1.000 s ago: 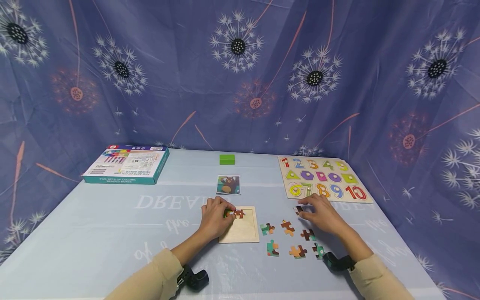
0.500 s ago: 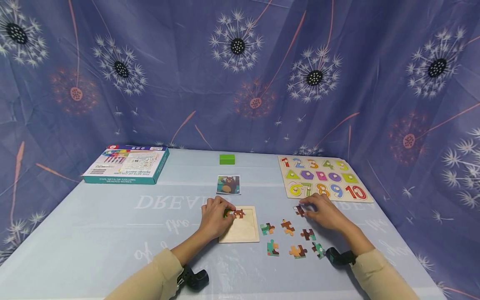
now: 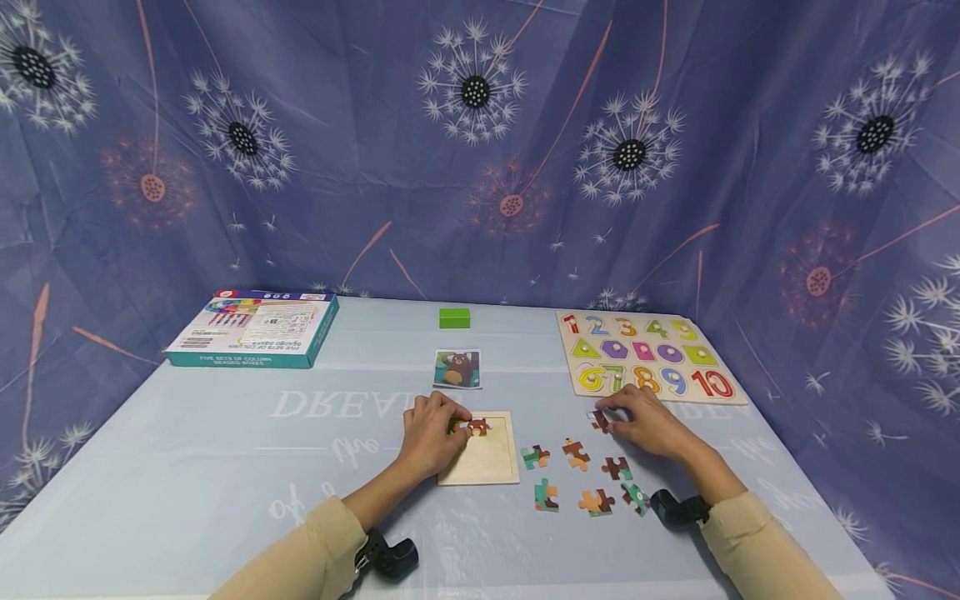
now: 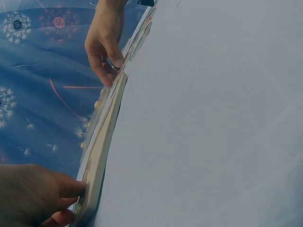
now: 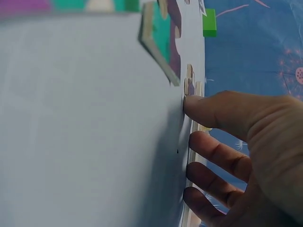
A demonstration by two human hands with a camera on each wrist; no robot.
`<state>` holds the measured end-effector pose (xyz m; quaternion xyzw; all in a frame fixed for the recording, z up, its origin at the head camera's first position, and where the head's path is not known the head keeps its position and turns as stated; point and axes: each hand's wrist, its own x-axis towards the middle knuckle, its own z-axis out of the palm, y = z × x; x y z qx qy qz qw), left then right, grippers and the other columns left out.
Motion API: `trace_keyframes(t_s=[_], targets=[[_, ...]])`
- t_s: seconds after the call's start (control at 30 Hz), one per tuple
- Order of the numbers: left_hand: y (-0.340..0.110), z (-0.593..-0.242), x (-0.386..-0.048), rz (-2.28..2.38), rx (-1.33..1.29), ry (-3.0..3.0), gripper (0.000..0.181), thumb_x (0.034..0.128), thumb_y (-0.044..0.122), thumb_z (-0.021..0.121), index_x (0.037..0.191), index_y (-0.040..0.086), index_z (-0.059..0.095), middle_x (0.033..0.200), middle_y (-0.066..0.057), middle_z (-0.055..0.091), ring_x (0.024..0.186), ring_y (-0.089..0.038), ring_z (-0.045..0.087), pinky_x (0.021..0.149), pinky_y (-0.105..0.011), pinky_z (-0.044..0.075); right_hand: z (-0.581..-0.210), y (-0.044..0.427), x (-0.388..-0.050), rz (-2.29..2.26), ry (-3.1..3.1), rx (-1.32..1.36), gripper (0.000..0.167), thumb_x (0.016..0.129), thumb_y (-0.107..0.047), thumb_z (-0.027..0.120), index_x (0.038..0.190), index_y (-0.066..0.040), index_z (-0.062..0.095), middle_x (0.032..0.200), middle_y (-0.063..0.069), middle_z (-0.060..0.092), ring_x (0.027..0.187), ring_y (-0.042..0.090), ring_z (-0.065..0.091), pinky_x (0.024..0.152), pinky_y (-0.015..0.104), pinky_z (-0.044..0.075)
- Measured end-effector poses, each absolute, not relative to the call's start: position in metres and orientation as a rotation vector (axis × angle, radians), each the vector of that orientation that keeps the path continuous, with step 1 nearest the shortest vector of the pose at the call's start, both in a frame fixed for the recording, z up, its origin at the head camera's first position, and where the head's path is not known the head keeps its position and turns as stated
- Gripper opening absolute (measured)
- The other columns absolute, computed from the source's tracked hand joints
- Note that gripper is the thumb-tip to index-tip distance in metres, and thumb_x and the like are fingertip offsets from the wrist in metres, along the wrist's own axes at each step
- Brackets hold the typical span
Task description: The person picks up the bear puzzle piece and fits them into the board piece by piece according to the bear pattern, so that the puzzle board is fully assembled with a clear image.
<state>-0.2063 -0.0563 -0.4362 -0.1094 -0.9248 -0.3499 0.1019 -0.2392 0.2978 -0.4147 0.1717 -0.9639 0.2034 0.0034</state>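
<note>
A square wooden tray (image 3: 483, 458) lies mid-table with brown and green puzzle pieces (image 3: 477, 427) in its upper left. My left hand (image 3: 435, 433) holds its thumb and fingertips on the pieces at that corner; the left wrist view shows the hand (image 4: 38, 196) at the tray's edge. To the right, my right hand (image 3: 648, 421) pinches a dark brown and white puzzle piece (image 3: 599, 420) between thumb and fingers, low over the cloth. Several loose pieces, among them a brown one (image 3: 576, 454) and a green one (image 3: 546, 495), lie between tray and right hand.
Behind the tray lies a bear picture card (image 3: 457, 369), with a green block (image 3: 454, 318) farther back. A number board (image 3: 622, 350) is at the back right, just behind my right hand. At the back left rests a flat box (image 3: 251, 329). A patterned curtain stands behind the table.
My right hand has shifted slightly, and the dark piece at its fingers has turned a little. A green piece near the right wrist has also turned slightly. The left hand stays in place.
</note>
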Motion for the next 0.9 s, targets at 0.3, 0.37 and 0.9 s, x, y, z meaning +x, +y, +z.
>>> trace_keyframes(t_s=[0.3, 0.37, 0.9], targets=[[-0.0562, -0.4368, -0.2074, -1.034, -0.322, -2.729, 0.014, 0.0778, 0.018, 0.069, 0.092, 0.015, 0.071, 0.099, -0.003, 0.056, 0.097, -0.022, 0.042, 0.086, -0.046, 0.027, -0.4175, 0.2994, -0.2388, 0.631, -3.016, 0.527, 0.030, 0.079, -0.015, 0.070, 0.109, -0.017, 0.070, 0.105, 0.005, 0.058, 0.097, 0.021, 0.044, 0.080, 0.038, 0.037], [-0.0560, -0.4367, -0.2073, -1.036, -0.322, -2.728, 0.014, 0.0777, 0.018, 0.069, 0.092, 0.015, 0.071, 0.099, -0.003, 0.056, 0.097, -0.022, 0.042, 0.086, -0.046, 0.027, -0.4186, 0.2996, -0.2382, 0.638, -3.007, 0.519, 0.029, 0.079, -0.015, 0.071, 0.108, -0.017, 0.070, 0.105, 0.004, 0.058, 0.098, 0.021, 0.044, 0.081, 0.039, 0.037], [-0.0564, -0.4363, -0.2060, -1.034, -0.329, -2.721, 0.013, 0.0782, 0.017, 0.069, 0.091, 0.014, 0.071, 0.098, -0.002, 0.055, 0.095, -0.021, 0.042, 0.085, -0.045, 0.027, -0.4209, 0.2993, -0.2348, 0.631, -2.967, 0.524, 0.027, 0.078, -0.020, 0.073, 0.105, -0.016, 0.070, 0.105, 0.003, 0.060, 0.100, 0.021, 0.045, 0.084, 0.041, 0.038]])
